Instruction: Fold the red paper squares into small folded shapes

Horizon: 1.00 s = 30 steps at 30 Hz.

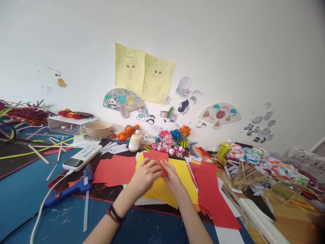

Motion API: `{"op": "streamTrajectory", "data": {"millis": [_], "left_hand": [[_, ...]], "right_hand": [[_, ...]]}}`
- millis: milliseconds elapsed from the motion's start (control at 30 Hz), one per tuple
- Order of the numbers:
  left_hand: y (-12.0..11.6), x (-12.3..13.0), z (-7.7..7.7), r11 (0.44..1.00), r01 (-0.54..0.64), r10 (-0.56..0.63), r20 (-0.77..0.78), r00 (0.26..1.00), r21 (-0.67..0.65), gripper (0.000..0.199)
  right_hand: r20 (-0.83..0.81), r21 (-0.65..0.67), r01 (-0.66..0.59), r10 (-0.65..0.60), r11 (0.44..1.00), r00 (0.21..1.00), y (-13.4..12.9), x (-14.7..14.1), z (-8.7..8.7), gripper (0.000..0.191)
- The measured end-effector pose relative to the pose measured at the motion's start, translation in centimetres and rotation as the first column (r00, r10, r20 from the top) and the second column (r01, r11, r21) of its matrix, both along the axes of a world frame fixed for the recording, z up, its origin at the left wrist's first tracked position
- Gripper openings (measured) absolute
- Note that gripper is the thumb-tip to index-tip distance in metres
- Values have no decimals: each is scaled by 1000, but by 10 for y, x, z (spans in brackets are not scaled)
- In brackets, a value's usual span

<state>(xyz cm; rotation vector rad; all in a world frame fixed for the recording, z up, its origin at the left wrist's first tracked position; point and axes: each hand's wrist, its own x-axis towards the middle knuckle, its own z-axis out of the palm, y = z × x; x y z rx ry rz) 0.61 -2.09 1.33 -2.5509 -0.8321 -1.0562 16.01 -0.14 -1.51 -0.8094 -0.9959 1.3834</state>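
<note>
My blue glue gun point(82, 185) lies near a stack of red sheets point(114, 170). My left hand point(148, 174) and right hand point(172, 174) pinch 1 red paper point(155, 156) above the yellow paper point(184, 171).

My fingers point(165, 166) cover much of the small red paper point(155, 156); my forearms point(190, 213) run off the bottom edge.

My blue bench point(111, 225) carries a blue glue gun point(85, 182), a white power strip point(82, 157), red paper sheets point(115, 169), yellow paper point(186, 174), a cream bottle point(135, 141), wooden sticks point(38, 154) and a tan bowl point(98, 129) on a patterned ring.
</note>
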Motion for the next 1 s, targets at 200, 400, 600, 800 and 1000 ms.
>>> {"op": "streamTrajectory", "data": {"millis": [200, 400, 600, 800, 1000], "left_hand": [[11, -4, -1, 919, -2, 201, 465, 862, -393, 60], [19, -5, -6, 624, 471, 329, 756, 566, -624, 53], [22, -8, -8, 701, 373, 263, 707, 656, -607, 34], [16, -12, 2, 358, 648, 343, 740, 579, -673, 48], [9, -12, 9, 265, 660, 397, 703, 590, -703, 48]], "right_hand": [[62, 119, 121, -129, 985, 990, 0, 8, 8, 39], [85, 155, 33, -46, 987, 995, -3, 5, 10, 35], [213, 139, 20, -50, 990, 976, 4, 10, 3, 32], [203, 139, 26, -54, 990, 978, 1, 14, 6, 28], [180, 158, 7, -35, 987, 983, -4, 13, 14, 32]]}}
